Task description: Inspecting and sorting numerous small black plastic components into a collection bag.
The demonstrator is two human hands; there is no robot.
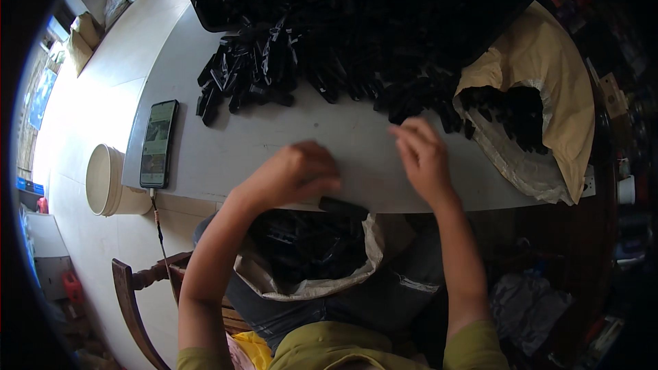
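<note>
My left hand [298, 173] hovers over the table's front edge, fingers half curled with a gap to the thumb, blurred by motion. Just below it, apart from the fingers, a black elongated plastic piece [344, 207] is at the mouth of a pale sack [373, 250] in my lap. Similar black pieces [301, 240] fill that sack. My right hand [426, 157] is over the grey table [274, 127], forefinger and thumb apart and nothing visible between them. It is nearest to the right part of a heap of black plastic pieces [264, 72] along the table's far side.
A large black container [205, 17] stands behind the heap. At the right, a tan paper sack [565, 82] lies open with black pieces inside. A phone [159, 144] on a cable lies at the left edge, beside a cream bucket [106, 181]. A wooden chair [127, 301] is at lower left.
</note>
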